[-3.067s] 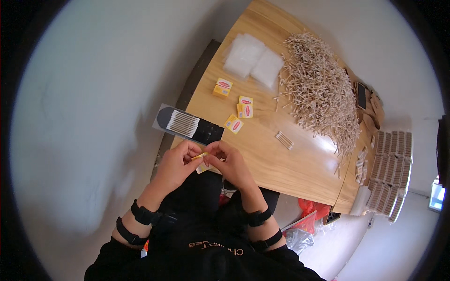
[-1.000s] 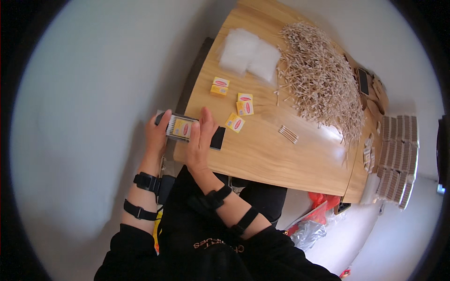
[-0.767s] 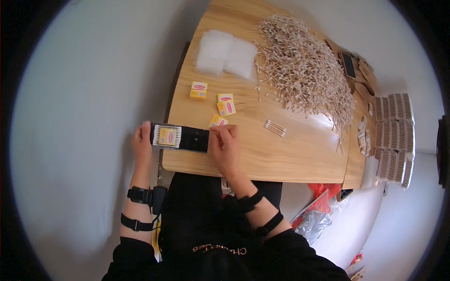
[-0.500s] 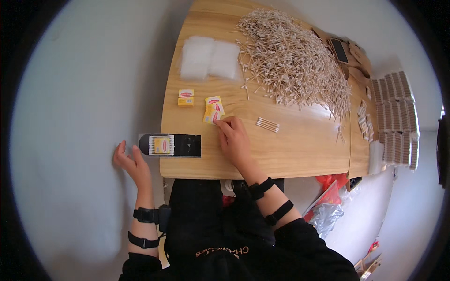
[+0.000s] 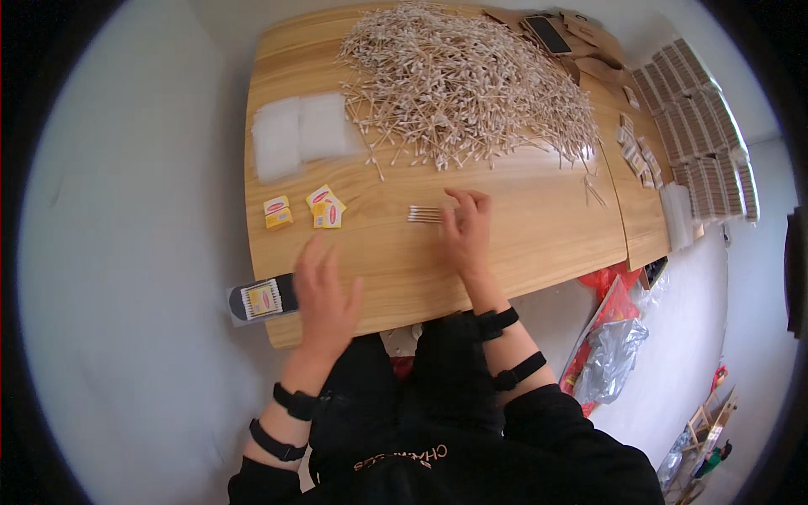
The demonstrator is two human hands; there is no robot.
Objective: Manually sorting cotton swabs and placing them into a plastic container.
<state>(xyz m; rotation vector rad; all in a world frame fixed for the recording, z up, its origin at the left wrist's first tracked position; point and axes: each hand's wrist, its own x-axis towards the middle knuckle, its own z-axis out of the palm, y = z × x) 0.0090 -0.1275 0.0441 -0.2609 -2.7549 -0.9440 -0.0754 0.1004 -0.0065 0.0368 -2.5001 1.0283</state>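
Note:
My right hand (image 5: 468, 236) is over the near middle of the table, thumb and fingers apart. It is at the right end of a small row of cotton swabs (image 5: 423, 214), hiding that end. My left hand (image 5: 325, 299), slightly blurred, hovers above the table's front left with its fingers spread and nothing in them. Beside it, a black holder (image 5: 286, 292) juts past the table's left edge, partly behind that hand. On the holder lie a row of swabs and a yellow card (image 5: 263, 298). Two overlapping yellow cards (image 5: 327, 208) lie further back, near a small yellow stack (image 5: 277, 212).
A large heap of loose cotton swabs (image 5: 471, 88) covers the table's back. Clear plastic bags (image 5: 278, 139) lie at the left. At the right are stacked swab packs (image 5: 703, 135), several loose packs (image 5: 640, 156) and a phone (image 5: 547, 35) on brown paper. A wall borders the left.
My right hand has left the yellow cards and moved right to the small swab row. My left hand has come from beside the holder to above the table. The view has shifted.

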